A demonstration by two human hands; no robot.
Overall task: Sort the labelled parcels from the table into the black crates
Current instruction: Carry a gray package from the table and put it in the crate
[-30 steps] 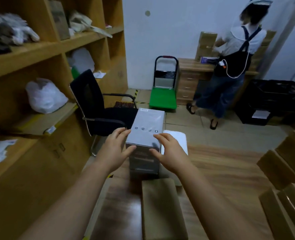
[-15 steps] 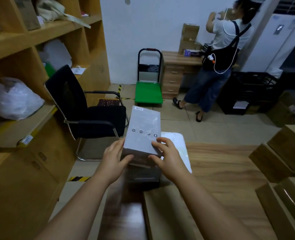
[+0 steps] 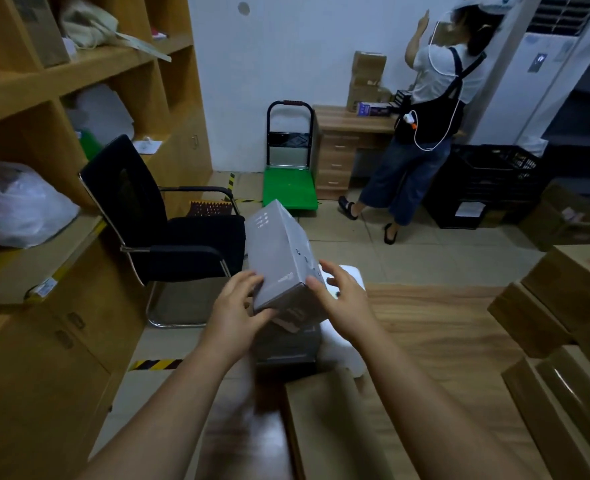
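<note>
— Grey parcel (image 3: 281, 258) sits between our two hands at the centre of the frame, tilted, its far end lifted toward the upper left. Do we have it on both sides?

— Our left hand (image 3: 236, 315) grips its near left corner, fingers curled onto the edge and thumb beneath. Our right hand (image 3: 342, 296) touches the near right corner with the fingers spread and only loosely bent; we cannot tell whether it truly grips.

— What lies under it?

— Another grey box (image 3: 286, 344) just below, resting on the table (image 3: 442, 341), with a white parcel (image 3: 347, 348) touching its right side. A brown carton (image 3: 331, 424) lies nearer to us, at the lower centre.

— And further out?

— More brown cartons (image 3: 563, 323) are stacked at the right edge of the frame. A black chair (image 3: 169, 233) stands left of the table, beside the wooden shelves (image 3: 61, 109). Beyond it we see a green trolley (image 3: 290, 188) against the wall. The black crates (image 3: 494, 185) stand at the upper right, well apart from our parcel, and a person (image 3: 428, 126) stands just left of them, facing a desk (image 3: 349, 140).
</note>
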